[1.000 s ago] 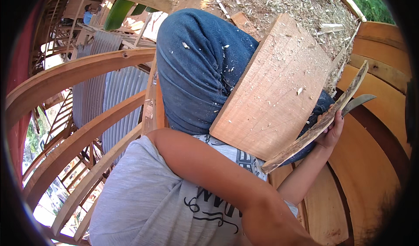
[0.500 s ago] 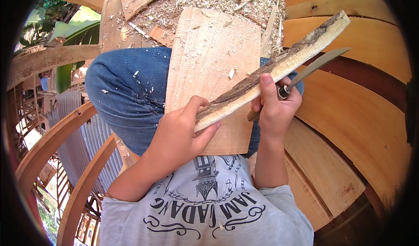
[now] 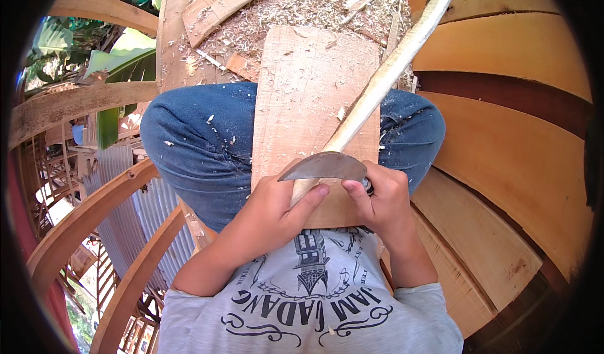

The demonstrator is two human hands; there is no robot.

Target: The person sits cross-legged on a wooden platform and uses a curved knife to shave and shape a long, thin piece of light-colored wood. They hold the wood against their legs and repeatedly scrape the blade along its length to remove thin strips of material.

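My left hand (image 3: 277, 200) is closed around the near end of a long strip of wood (image 3: 393, 71), which slants up and away to the far right. Pale bare wood shows along most of the strip, with a thin dark edge on its left side. My right hand (image 3: 382, 197) grips a knife (image 3: 327, 166) by its handle, most of which the fingers hide. Its curved blade lies across the strip just above my left thumb, the tip pointing left. Beneath them a flat wooden board (image 3: 302, 96) rests across my lap.
Wood shavings (image 3: 333, 5) cover the surface beyond the board, with a curved wooden piece (image 3: 229, 5) and small offcuts among them. Wide curved planks (image 3: 503, 140) rise on my right. Curved wooden ribs (image 3: 88, 212) stand on my left, with corrugated sheet (image 3: 160, 215) beyond.
My right hand has left the strip's middle and come nearer, bringing the knife blade across the strip by my left hand. The strip has turned more steeply away, showing its paler side.
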